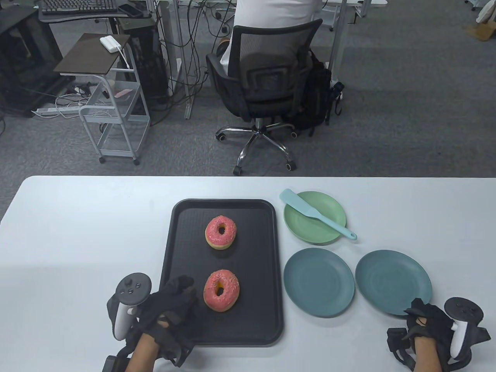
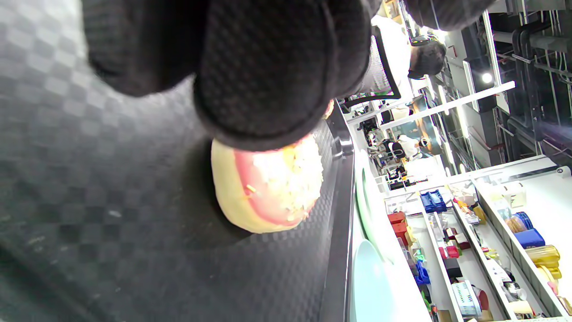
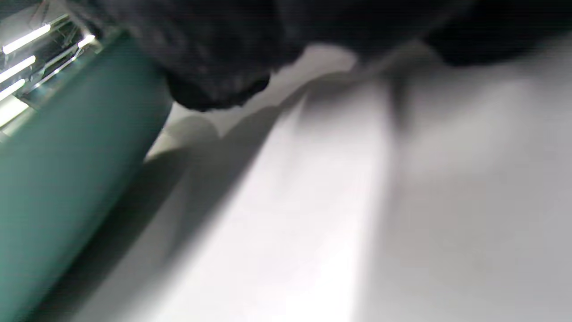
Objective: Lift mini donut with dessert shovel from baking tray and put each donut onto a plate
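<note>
Pink-glazed, sprinkled mini donuts (image 1: 221, 232) lie on black baking tray (image 1: 182, 248).

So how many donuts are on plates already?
None yet. Both pink donuts sit on the black baking tray. The dessert shovel lies untouched across the light green plate; the two teal plates hold nothing. The left hand rests on the tray, the right hand by a teal plate. Everything is left.
</note>
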Demonstrator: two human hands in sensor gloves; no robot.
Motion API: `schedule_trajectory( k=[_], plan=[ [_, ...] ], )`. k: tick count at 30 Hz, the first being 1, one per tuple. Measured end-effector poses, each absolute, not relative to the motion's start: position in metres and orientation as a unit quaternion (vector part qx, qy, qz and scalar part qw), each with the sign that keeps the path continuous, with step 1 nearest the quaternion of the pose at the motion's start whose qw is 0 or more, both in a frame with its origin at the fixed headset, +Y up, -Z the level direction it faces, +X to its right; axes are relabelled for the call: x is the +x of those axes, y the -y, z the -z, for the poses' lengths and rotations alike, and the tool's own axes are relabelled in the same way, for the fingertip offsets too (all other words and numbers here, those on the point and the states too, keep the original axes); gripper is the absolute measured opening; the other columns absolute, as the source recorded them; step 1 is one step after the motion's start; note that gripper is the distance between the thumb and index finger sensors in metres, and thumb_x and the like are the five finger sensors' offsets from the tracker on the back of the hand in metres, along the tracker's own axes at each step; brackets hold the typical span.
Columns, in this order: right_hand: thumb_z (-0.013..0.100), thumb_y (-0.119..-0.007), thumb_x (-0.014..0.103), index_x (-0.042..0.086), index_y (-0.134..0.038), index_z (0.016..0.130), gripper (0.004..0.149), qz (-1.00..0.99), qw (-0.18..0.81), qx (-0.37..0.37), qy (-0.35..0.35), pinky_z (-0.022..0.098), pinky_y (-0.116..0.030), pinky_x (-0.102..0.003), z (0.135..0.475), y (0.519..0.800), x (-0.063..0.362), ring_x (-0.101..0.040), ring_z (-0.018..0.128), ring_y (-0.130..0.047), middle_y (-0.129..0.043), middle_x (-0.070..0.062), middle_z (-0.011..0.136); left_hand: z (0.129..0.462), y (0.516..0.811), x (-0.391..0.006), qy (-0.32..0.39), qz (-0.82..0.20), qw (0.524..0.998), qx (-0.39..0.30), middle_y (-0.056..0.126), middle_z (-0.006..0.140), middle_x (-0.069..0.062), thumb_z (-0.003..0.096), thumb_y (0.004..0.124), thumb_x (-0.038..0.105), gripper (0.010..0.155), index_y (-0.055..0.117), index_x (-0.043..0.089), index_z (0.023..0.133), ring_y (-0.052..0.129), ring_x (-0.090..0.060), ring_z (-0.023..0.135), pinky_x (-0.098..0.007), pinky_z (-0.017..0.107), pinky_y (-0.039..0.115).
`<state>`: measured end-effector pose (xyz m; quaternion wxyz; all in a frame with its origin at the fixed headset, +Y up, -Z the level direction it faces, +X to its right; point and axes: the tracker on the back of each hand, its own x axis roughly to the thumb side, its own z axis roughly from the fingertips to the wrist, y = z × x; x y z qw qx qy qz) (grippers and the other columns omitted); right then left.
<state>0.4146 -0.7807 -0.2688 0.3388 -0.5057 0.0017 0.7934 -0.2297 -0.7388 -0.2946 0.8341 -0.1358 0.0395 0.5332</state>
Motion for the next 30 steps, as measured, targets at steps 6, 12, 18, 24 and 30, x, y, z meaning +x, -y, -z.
schedule_trajectory(
  k=[6,12,18,24,30],
  plan=[
    [0.045,-0.075,0.050,0.009,-0.091,0.049,0.044,-0.808,0.291,-0.511,-0.032,0.015,-0.087,-0.041,0.271,0.782,0.414,-0.021,0.001,-0.089,-0.095,-0.002,0.016,0.295,0.739,-0.229,-0.039,-0.532,0.834,-0.141,0.093,0.064,0.003,0.0409,0.075,0.050,0.058,0.057,0.025,0.090,0.111,-0.013,0.033,-0.037,0.032,0.094],
    [0.044,-0.076,0.050,0.010,-0.091,0.048,0.043,-0.820,0.252,-0.512,-0.044,0.016,-0.086,-0.042,0.273,0.782,0.411,-0.023,0.002,-0.088,-0.095,-0.003,0.016,0.295,0.740,-0.228,-0.037,-0.529,0.835,-0.144,0.093,0.064,0.003,0.0408,0.074,0.050,0.058,0.057,0.025,0.090,0.111,-0.013,0.033,-0.036,0.032,0.093],
    [0.044,-0.076,0.052,0.012,-0.090,0.047,0.043,-0.826,0.230,-0.513,-0.047,0.018,-0.085,-0.044,0.274,0.782,0.409,-0.024,0.004,-0.089,-0.095,-0.003,0.017,0.295,0.740,-0.227,-0.036,-0.529,0.835,-0.146,0.093,0.064,0.003,0.0410,0.074,0.050,0.058,0.056,0.025,0.091,0.111,-0.013,0.033,-0.037,0.033,0.093],
    [0.043,-0.073,0.057,0.011,-0.089,0.052,0.049,-0.808,0.278,-0.516,-0.062,0.026,-0.084,-0.048,0.266,0.778,0.418,-0.029,0.011,-0.091,-0.097,-0.008,0.024,0.295,0.740,-0.227,-0.038,-0.529,0.835,-0.146,0.093,0.064,0.003,0.0409,0.074,0.050,0.059,0.056,0.025,0.091,0.111,-0.013,0.033,-0.037,0.033,0.093],
    [0.044,-0.072,0.056,0.010,-0.083,0.066,0.053,-0.820,0.269,-0.505,-0.009,0.043,-0.077,-0.055,0.261,0.752,0.413,-0.036,0.031,-0.091,-0.095,-0.014,0.044,0.294,0.737,-0.234,-0.062,-0.528,0.838,-0.126,0.089,0.071,0.001,0.0407,0.074,0.052,0.060,0.055,0.026,0.091,0.108,-0.016,0.043,-0.039,0.040,0.091]
  ],
)
